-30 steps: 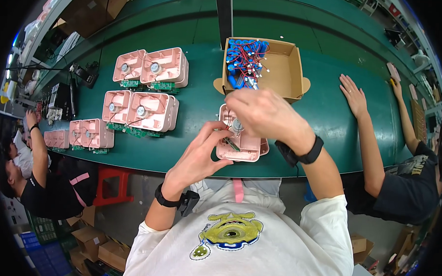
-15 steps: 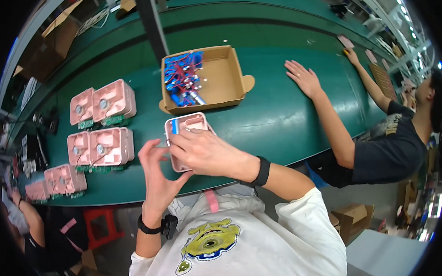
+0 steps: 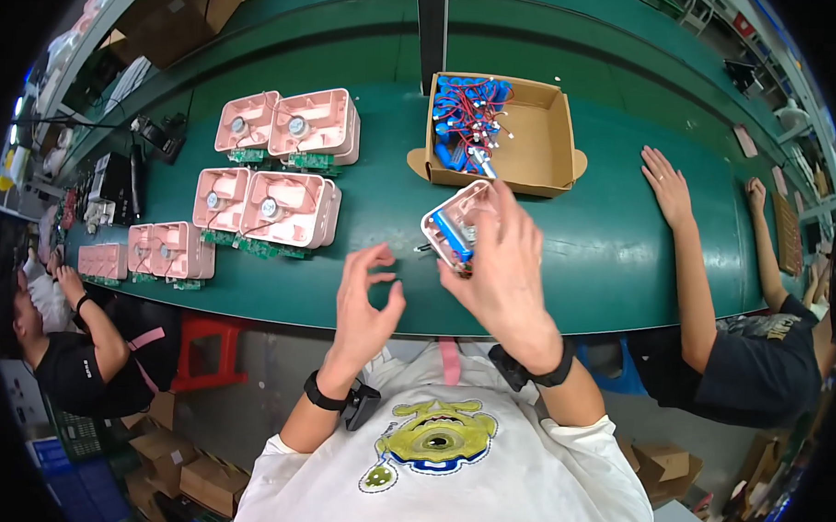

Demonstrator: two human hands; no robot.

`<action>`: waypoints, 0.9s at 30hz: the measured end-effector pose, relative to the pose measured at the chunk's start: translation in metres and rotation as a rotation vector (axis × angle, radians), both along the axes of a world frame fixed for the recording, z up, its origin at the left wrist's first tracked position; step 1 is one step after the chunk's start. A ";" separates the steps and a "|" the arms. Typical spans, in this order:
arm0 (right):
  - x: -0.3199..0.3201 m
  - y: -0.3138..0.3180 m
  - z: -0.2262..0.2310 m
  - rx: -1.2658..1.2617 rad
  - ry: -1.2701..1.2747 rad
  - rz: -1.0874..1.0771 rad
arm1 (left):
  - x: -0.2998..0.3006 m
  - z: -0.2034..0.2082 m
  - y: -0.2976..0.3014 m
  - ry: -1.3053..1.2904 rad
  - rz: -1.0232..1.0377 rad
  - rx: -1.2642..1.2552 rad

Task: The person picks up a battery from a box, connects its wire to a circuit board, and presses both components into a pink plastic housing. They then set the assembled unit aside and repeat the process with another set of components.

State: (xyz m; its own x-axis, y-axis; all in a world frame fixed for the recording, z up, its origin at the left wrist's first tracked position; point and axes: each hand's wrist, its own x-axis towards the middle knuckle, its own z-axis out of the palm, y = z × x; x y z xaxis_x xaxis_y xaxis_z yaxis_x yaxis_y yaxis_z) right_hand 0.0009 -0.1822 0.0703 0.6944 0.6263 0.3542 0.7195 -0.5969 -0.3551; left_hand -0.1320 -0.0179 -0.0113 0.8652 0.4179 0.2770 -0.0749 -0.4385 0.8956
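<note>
My right hand (image 3: 508,273) grips a small pink plastic housing (image 3: 472,202) by its right side, tilting it over the table. Inside the housing lies a blue cylindrical battery (image 3: 450,234) along one edge; my fingers cover part of the interior. A short dark lead pokes out at the housing's left. To the left, my left hand (image 3: 366,305) is apart from the housing, fingers curved and spread, holding nothing. Just beyond the housing stands a cardboard box (image 3: 540,141) with a heap of blue batteries (image 3: 462,101) with red wires in its left half.
Pink housings (image 3: 300,202) with round speakers and green circuit boards (image 3: 271,248) stand in rows on the green table (image 3: 385,159) at left. A co-worker's hand (image 3: 667,185) rests on the table at right. Another person (image 3: 93,342) sits at far left. A metal post rises behind the box.
The view has swung, so the table's things sit farther right. My left hand has come away from the housing. The housing, held in my right hand, is now tilted, showing the battery more plainly.
</note>
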 end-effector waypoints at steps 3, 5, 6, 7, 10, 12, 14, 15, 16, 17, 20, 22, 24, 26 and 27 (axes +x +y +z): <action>0.015 -0.031 0.034 0.019 -0.035 -0.024 | 0.003 -0.002 -0.002 0.115 0.071 -0.121; 0.029 -0.064 0.040 -0.036 -0.022 -0.081 | 0.010 -0.002 -0.006 0.168 0.103 -0.185; 0.038 -0.081 0.041 -0.080 -0.007 -0.136 | 0.016 -0.001 -0.011 0.190 0.107 -0.217; 0.048 -0.103 0.038 -0.089 -0.010 -0.142 | 0.026 0.003 -0.017 0.209 0.098 -0.247; 0.078 -0.156 0.005 -0.175 -0.046 -0.308 | 0.043 0.006 -0.030 0.245 0.094 -0.245; 0.098 -0.174 -0.011 -0.218 0.068 -0.478 | 0.052 0.006 -0.034 0.273 0.091 -0.175; 0.118 -0.186 -0.023 -0.215 0.068 -0.508 | 0.057 0.002 -0.037 0.282 0.076 -0.160; 0.125 -0.187 -0.026 -0.211 0.070 -0.527 | 0.059 -0.001 -0.037 0.293 0.072 -0.143; 0.128 -0.189 -0.029 -0.206 0.073 -0.546 | 0.061 -0.003 -0.037 0.304 0.068 -0.126; 0.128 -0.191 -0.030 -0.206 0.076 -0.547 | 0.062 -0.003 -0.037 0.308 0.068 -0.124; 0.121 -0.170 -0.015 -0.344 -0.260 -0.511 | 0.069 -0.006 -0.034 0.228 0.032 -0.143; 0.100 -0.134 0.005 -0.154 -0.301 -0.247 | 0.074 -0.007 -0.029 0.225 0.018 -0.187; 0.077 -0.090 0.000 0.066 0.089 0.093 | 0.070 -0.004 -0.026 0.222 -0.027 -0.282; 0.058 -0.039 -0.009 0.188 0.202 0.366 | 0.070 -0.001 -0.025 0.231 -0.026 -0.324; 0.057 -0.018 -0.015 0.097 0.174 0.390 | 0.067 0.003 -0.023 0.235 -0.002 -0.374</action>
State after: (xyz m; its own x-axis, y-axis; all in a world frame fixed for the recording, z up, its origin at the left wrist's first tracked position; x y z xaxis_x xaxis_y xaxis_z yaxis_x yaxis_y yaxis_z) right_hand 0.0580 -0.2006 0.0552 0.4669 0.8231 0.3232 0.8089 -0.2500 -0.5321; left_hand -0.0652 -0.0405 -0.0085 0.8874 0.4504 -0.0979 0.1496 -0.0806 0.9854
